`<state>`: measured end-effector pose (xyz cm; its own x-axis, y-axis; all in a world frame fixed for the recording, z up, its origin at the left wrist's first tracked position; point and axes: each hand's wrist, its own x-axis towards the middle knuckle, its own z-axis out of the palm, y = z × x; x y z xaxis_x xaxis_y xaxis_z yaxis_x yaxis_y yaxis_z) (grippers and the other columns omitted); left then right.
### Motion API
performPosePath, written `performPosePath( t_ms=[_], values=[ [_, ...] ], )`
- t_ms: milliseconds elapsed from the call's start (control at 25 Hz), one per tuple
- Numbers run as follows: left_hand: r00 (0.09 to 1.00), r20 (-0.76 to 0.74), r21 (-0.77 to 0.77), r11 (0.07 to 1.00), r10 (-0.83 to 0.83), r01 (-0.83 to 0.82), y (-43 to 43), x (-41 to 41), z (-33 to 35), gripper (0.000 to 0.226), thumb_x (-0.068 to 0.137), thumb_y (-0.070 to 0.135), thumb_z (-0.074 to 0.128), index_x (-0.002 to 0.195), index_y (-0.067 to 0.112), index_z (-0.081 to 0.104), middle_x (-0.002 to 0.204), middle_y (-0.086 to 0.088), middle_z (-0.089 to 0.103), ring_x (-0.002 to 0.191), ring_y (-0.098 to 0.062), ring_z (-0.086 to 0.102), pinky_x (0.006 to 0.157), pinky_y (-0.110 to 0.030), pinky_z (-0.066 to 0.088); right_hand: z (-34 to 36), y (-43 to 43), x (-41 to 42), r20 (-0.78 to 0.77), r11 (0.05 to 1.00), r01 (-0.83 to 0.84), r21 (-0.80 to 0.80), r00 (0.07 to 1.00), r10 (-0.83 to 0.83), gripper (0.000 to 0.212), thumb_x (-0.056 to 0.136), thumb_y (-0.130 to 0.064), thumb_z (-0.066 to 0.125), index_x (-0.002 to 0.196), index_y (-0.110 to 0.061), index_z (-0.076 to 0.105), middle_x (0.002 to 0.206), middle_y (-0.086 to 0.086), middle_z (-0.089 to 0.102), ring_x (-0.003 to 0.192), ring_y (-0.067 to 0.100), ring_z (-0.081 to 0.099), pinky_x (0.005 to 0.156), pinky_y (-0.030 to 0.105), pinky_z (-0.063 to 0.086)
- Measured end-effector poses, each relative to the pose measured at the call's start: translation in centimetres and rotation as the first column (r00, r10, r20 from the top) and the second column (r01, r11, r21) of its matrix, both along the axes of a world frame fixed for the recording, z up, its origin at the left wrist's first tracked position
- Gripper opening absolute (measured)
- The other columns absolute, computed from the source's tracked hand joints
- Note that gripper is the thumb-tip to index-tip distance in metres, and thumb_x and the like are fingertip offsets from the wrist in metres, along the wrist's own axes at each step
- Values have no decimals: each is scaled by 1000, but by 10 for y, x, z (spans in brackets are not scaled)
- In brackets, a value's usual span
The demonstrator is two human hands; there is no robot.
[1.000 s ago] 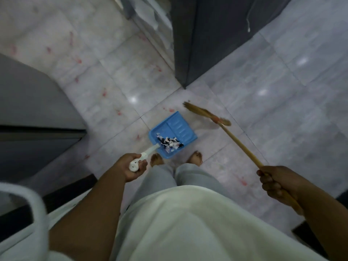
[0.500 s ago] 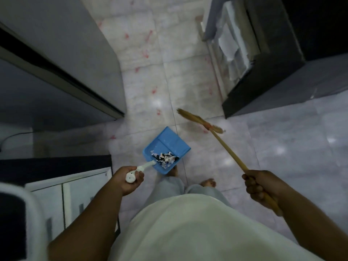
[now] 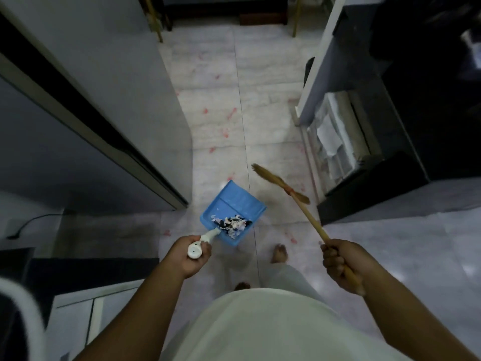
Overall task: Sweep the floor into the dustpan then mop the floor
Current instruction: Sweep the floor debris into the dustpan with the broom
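Note:
My left hand (image 3: 188, 254) grips the white handle of a blue dustpan (image 3: 234, 204), which hangs above the pale tiled floor (image 3: 260, 121). A pile of white and dark scraps (image 3: 233, 224) lies at the pan's near end. My right hand (image 3: 341, 264) grips the wooden stick of a small broom (image 3: 281, 182); its straw head points up and left, off the floor, to the right of the dustpan. Red smears dot the tiles ahead.
A tall grey appliance (image 3: 104, 100) stands on the left, a dark cabinet (image 3: 390, 152) with white shelving on the right; a tiled passage runs between them. A black cable (image 3: 28, 222) lies at the left. My bare feet (image 3: 279, 252) stand below the pan.
The view has turned so the passage between the appliance and the cabinet lies straight ahead. Both hands keep their grips; dustpan and broom stay lifted in front of me.

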<state>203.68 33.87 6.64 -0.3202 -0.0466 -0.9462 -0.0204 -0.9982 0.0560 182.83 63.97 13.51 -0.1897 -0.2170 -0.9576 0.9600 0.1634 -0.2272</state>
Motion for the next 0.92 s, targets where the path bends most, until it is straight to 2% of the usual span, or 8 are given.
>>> performPosePath(
  t_ms=[240,360,600,920],
  values=[
    [996,-75,-42,998,44,-47,-17,-86,25,25,95,9,39,109,-11,45,66,-20,55,63,-16,44,42,-21,52,11,-45,-85,-54,998,-43,-51,998,41,28,99,-17,41,72,-13,47,44,-4,39,31,5,35,28,14,29],
    [994,-94,-71,996,47,-54,-24,-134,44,26,96,9,38,113,-9,45,68,-19,54,60,-17,44,40,-22,52,24,-58,-135,-53,992,-63,-108,997,58,29,98,-16,42,70,-13,47,45,-4,39,30,5,36,27,14,29],
    [990,-119,-127,987,78,-93,-37,-217,70,29,98,13,39,122,-3,38,78,-15,46,39,-21,53,39,-24,52,41,-82,-214,-62,981,-128,-145,991,120,28,100,-17,42,73,-12,48,47,-4,39,31,5,35,27,14,27],
    [983,-174,-143,986,61,-87,-97,-301,78,31,98,16,39,120,-6,41,57,-20,55,37,-19,53,36,-23,50,40,-150,-293,-63,975,-132,-181,991,122,27,99,-15,41,73,-12,47,44,-5,39,29,4,34,27,11,26]
  ],
)
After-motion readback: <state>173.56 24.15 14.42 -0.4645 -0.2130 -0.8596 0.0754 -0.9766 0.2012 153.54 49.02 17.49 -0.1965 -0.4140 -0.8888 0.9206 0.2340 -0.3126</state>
